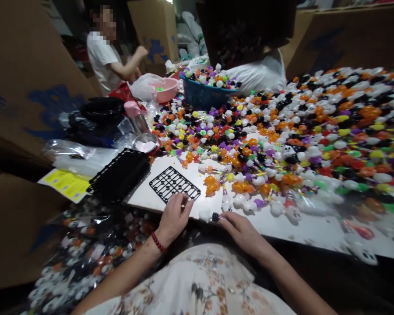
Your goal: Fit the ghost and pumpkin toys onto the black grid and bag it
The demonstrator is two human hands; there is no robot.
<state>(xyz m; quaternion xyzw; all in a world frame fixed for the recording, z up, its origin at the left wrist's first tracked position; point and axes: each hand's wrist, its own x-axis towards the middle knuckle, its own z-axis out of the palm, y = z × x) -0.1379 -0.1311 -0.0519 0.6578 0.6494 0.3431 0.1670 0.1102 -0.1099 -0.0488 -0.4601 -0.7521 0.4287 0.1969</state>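
While cartons [19,48] loom (table [272,226] littered), right hand [239,225] pinches toy [215,217]; left hand's [172,215] grip unclear.

Left fingers [176,201] curled, right fingers [228,218] pinched, forearms [134,261] forward

Dim indoor light overall; brightest on the white table [142,190], which seems lit from above, with small soft shadows under the pieces along its near edge; below that edge, deep shadow; the cardboard box [16,57] beyond the left end dull brown, the dark box [246,35] past the far edge nearly black; glare streaks on the clear plastic bag [65,151] by the left end; black rack [175,183] fairly crisp; toy pile [377,175] smeared and stretched towards the right end; co-worker's head pixelated.
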